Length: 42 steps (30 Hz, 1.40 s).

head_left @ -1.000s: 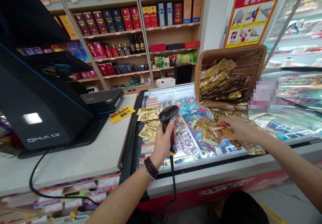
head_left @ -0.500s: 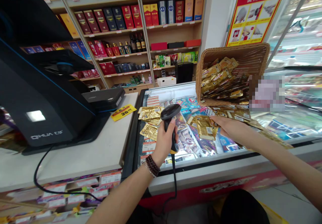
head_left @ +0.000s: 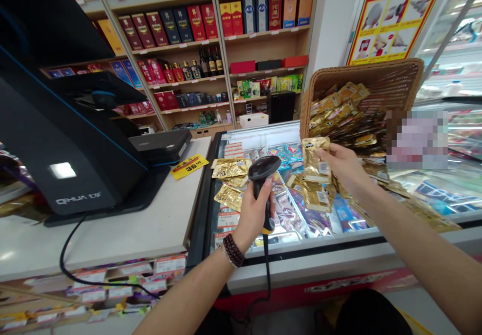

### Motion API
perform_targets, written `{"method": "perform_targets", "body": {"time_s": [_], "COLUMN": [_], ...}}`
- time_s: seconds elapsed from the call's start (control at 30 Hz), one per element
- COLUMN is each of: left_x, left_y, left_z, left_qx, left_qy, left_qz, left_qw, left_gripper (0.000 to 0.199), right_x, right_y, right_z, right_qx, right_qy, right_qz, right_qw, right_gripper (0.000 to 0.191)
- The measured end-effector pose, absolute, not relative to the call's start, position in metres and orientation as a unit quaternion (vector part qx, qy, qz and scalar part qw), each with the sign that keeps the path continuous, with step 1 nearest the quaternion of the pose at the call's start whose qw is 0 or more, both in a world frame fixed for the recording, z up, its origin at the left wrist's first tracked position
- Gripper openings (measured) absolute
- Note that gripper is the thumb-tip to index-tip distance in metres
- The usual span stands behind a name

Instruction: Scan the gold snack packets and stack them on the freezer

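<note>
Your right hand (head_left: 342, 168) was grasping a gold foil sachet (head_left: 315, 158), pinched at its right edge between thumb and fingers, though the exact hold was hard to read from this angle. The sachet lay just left of that hand, far nearer to it than to your left hand (head_left: 256, 214). Its long axis ran nearly upright, its black-printed end pointed up, and a white barcode label (head_left: 323, 169) sat low on the face turned toward you. It was held above the middle of the chest freezer (head_left: 301, 252), with a second sachet (head_left: 315, 197) directly below it on the freezer's top. Your left hand was clenched around the handle of a black barcode scanner (head_left: 264, 168), with the scanner's head raised over the freezer's left side, just left of the held sachet. Its black cable (head_left: 266, 269) dropped past the freezer's front edge. A tilted wicker basket (head_left: 363, 76), heaped with more gold sachets (head_left: 341, 111), stood at the freezer's back right, and further sachets (head_left: 230, 169) lay on the freezer's left side. A yellow price tag (head_left: 190, 166) lay on the counter just left of the freezer.
</note>
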<state>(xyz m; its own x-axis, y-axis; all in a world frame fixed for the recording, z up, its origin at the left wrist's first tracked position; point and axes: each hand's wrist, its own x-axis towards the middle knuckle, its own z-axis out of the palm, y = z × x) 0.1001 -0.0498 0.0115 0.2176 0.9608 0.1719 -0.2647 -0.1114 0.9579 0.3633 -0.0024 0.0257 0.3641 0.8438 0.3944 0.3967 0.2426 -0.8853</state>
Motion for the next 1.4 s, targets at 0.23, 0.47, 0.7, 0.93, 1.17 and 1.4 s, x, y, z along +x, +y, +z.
{"method": "perform_targets", "body": {"time_s": [0.23, 0.47, 0.7, 0.93, 1.17, 1.4], "left_x": [0.102, 0.106, 0.109, 0.110, 0.109, 0.108], "left_y": [-0.048, -0.046, -0.045, -0.043, -0.044, -0.047], "left_z": [0.009, 0.002, -0.006, -0.008, -0.007, 0.000], "left_qx": [0.530, 0.520, 0.508, 0.504, 0.513, 0.514], "left_qy": [0.338, 0.361, 0.375, 0.390, 0.392, 0.377], "left_qz": [0.513, 0.496, 0.487, 0.495, 0.497, 0.499], "left_qw": [0.584, 0.594, 0.603, 0.591, 0.580, 0.587], "left_gripper": [0.053, 0.053, 0.055, 0.056, 0.056, 0.054], "right_x": [0.301, 0.286, 0.279, 0.271, 0.267, 0.270], "right_y": [0.043, 0.051, 0.046, 0.043, 0.038, 0.035], "right_z": [-0.013, -0.022, -0.026, -0.035, -0.032, -0.031], "right_qx": [-0.401, -0.334, -0.322, -0.310, -0.313, -0.314], "right_qy": [-0.299, -0.188, -0.153, -0.154, -0.135, -0.140], "right_qz": [0.499, 0.558, 0.582, 0.549, 0.537, 0.549], "right_qw": [0.708, 0.736, 0.731, 0.761, 0.771, 0.762], "right_gripper": [0.017, 0.018, 0.011, 0.020, 0.028, 0.031]}}
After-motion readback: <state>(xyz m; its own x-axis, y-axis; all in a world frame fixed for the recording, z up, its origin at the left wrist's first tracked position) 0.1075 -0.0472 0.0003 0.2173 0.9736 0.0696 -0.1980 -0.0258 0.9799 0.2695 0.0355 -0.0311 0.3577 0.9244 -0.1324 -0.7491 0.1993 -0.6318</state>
